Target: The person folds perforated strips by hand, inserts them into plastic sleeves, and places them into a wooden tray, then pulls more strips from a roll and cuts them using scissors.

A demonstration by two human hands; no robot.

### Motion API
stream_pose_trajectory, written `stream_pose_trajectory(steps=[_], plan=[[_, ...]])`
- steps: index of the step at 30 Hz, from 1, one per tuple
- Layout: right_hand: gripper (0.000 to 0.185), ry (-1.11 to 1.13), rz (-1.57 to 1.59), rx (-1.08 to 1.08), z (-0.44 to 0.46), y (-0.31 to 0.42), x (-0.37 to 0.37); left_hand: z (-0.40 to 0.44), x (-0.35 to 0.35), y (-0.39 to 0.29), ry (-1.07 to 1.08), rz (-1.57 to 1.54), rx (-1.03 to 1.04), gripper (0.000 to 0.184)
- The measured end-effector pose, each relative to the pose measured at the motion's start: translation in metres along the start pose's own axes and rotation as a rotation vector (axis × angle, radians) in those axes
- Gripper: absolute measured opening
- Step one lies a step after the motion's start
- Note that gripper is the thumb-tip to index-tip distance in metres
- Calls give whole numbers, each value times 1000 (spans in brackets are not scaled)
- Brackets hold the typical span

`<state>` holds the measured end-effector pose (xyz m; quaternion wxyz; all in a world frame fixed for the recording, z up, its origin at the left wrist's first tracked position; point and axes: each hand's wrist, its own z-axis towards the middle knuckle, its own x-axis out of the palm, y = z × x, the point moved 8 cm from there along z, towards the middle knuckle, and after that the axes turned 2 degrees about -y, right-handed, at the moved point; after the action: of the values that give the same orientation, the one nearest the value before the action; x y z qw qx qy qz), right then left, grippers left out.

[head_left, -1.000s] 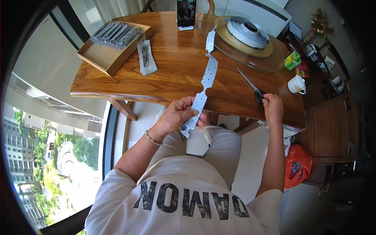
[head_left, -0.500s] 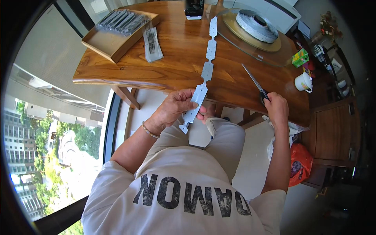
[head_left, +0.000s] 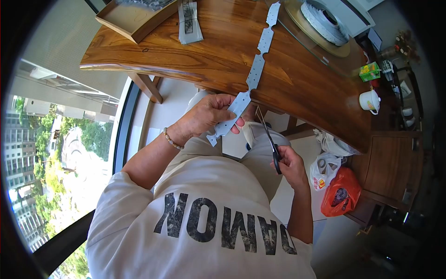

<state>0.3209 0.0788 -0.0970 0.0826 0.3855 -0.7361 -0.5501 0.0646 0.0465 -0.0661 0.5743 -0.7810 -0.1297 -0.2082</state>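
Observation:
My left hand point(head_left: 214, 114) pinches the near end of a long pale blue strip point(head_left: 255, 72) between thumb and fingers. Dark dots and paired notches mark the strip, which runs from the hand over the table edge and away across the tabletop. In my right hand point(head_left: 291, 166) is a pair of scissors point(head_left: 271, 137) with black handles. Its blades are parted and point up and to the left, beside the strip but apart from it. The fingers of my right hand wrap the handles.
On the wooden table point(head_left: 195, 60) lie a wooden tray point(head_left: 134, 28), a plastic-wrapped packet point(head_left: 189, 23) and a roll of similar strip point(head_left: 325, 23) on a glass turntable. A white lidded mug point(head_left: 369, 101) and green box point(head_left: 370, 72) stand right. Bags, one red point(head_left: 341, 193), sit below.
My right hand has come down and left with the scissors, from over the table edge to near my lap, and the blades have opened. The view has tilted lower; my left hand keeps its hold.

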Motion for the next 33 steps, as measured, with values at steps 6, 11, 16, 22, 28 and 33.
stream_pose_trajectory(steps=[6,11,16,22,28,33], plan=[[25,106,46,68,24,26,22,-4,-3,-3,-8,88,10,33],[25,216,197,-2,38,40,35,-5,-1,-4,7,152,2,35],[26,243,262,0,44,39,39,-4,-2,0,18,160,-31,36],[27,238,269,18,45,35,40,-5,-4,3,19,176,-58,36],[27,251,258,5,46,34,40,-5,-3,4,15,176,-42,30],[24,226,217,-6,44,37,38,-5,-2,4,13,154,-47,28]])
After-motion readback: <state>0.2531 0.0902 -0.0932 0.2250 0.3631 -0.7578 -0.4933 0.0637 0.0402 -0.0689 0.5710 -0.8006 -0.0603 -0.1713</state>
